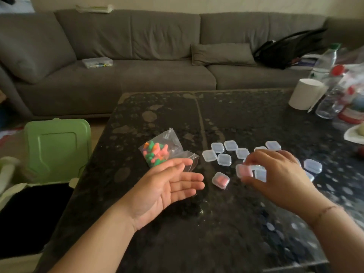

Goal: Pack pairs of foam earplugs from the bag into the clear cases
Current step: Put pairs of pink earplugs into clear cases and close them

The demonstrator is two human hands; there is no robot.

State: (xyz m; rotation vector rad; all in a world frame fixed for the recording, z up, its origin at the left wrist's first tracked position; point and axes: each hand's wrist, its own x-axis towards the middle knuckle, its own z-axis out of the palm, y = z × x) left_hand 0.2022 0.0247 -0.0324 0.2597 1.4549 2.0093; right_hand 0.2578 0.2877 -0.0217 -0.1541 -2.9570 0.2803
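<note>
Earplugs (157,154), orange, green and pink, sit in a clear bag (167,148) lying mid-table, just left of a loose cluster of small clear cases (224,159). One closed case (220,180) with pink plugs inside rests alone on the table (236,115), nearer the person than the cluster. Right hand (279,178) hovers over the cluster's near edge, fingers curled, pinching a case (244,171) with pink showing through it; the motion blur hides whether the lid is down. Left hand (167,190) is spread wide, palm up, holding nothing, its fingertips just short of the bag's corner. Table surface is dark, speckled and glossy, with a pale seam running away from the person. Far right corner is crowded: a white paper roll (305,95), plastic bottles (327,79), and a plate edge (354,134) at the right rim. Near part of the table, under both forearms, offers open room, as does the far left stretch. Off the left edge stands a green lid (57,148) on a bin. Beyond the far edge runs a grey sofa (128,56), carrying a cushion (222,54), a black backpack (289,48) and a small clear box (97,62).
</note>
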